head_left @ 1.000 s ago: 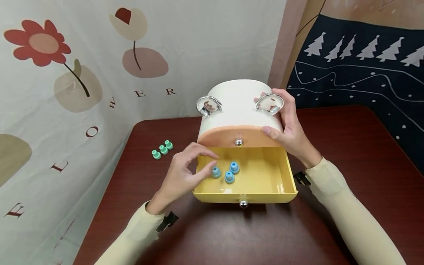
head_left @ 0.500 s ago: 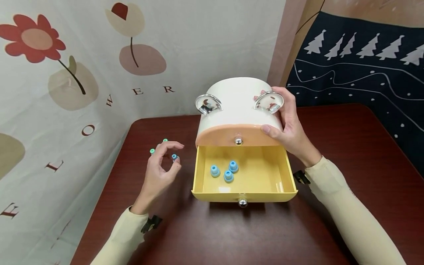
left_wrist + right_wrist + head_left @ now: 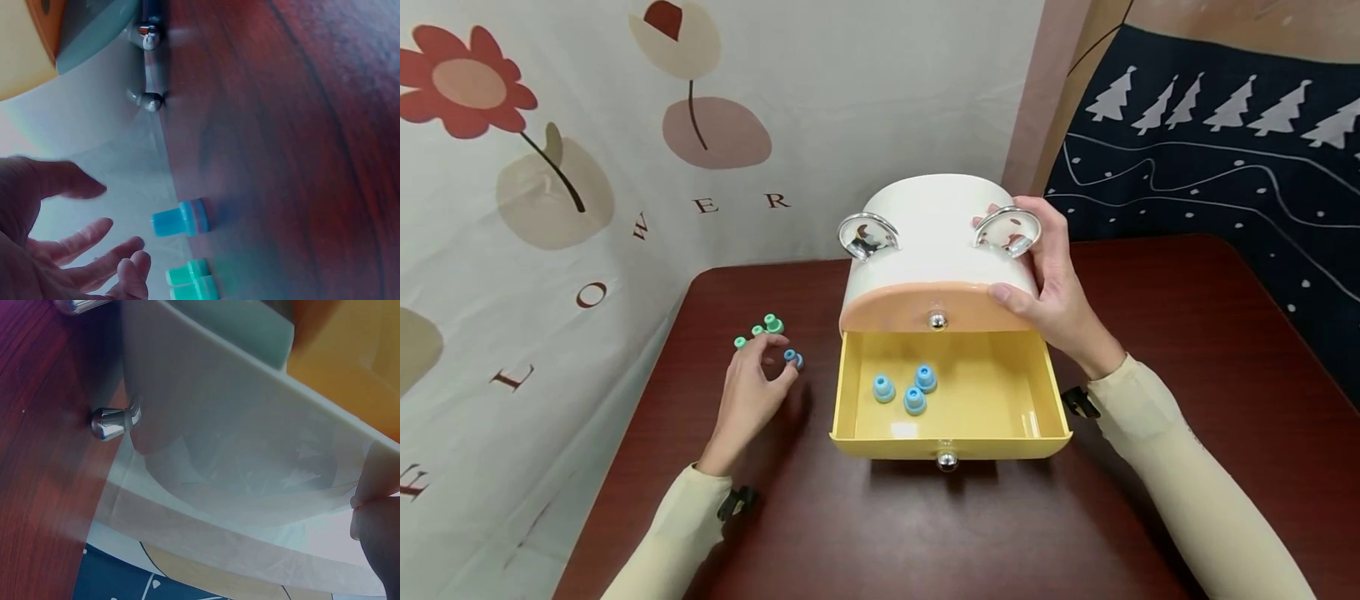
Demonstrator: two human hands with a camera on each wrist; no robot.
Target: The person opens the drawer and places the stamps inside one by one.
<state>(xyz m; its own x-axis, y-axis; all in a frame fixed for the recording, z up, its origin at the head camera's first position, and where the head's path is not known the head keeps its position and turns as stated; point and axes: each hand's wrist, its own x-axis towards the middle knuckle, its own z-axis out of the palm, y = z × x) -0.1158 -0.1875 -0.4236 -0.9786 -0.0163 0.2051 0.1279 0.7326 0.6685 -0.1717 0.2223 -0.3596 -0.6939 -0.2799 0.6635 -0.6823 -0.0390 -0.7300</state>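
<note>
In the head view my left hand (image 3: 752,387) is low over the table's left side, thumb and fingers apart around a small blue stepped plug (image 3: 792,358). The left wrist view shows this blue plug (image 3: 181,219) standing on the table just beyond the fingertips, with nothing between them. My right hand (image 3: 1060,292) grips the right side of a white, round-topped drawer cabinet (image 3: 940,208), thumb on its front edge. Its yellow drawer (image 3: 992,392) is pulled out and holds three blue plugs (image 3: 914,400). The right wrist view shows the cabinet's side (image 3: 244,431) and part of the hand (image 3: 378,531).
Several green plugs (image 3: 772,323) stand beyond my left hand, partly covered by it. An orange drawer (image 3: 917,308) with a silver knob is closed above the yellow one. Two silver ear-shaped pieces (image 3: 868,236) stick up from the cabinet. Patterned cloths (image 3: 850,100) hang behind the table.
My left hand has moved away from the yellow drawer to the left, then lowered toward the blue plug on the table. My right hand stays on the cabinet.
</note>
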